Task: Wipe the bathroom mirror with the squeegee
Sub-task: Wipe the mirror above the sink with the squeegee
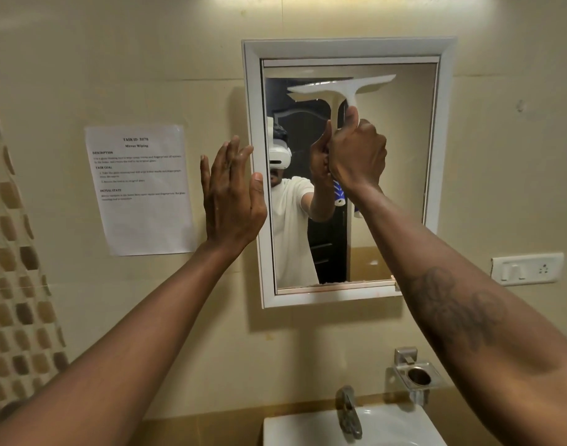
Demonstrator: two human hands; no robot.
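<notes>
White paper sheet [140, 188], centre left, reads "Mirror Wiping". Right hand [356, 156] grips the white plastic squeegee [340, 88], blade high on the white-framed mirror [404, 172]; left hand [234, 197], fingers straight, holds nothing at the frame's left edge.

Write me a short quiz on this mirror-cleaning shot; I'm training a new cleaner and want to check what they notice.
1. True or false: the left hand grips the squeegee.
2. Near which part of the mirror is the squeegee's blade? A top, B middle, C bottom.
3. Fill in: a printed sheet is stuck to the wall on the mirror's ____ side.

Key: 1 false; the right hand grips the handle and the left is open. 2 A. 3 left.
</notes>
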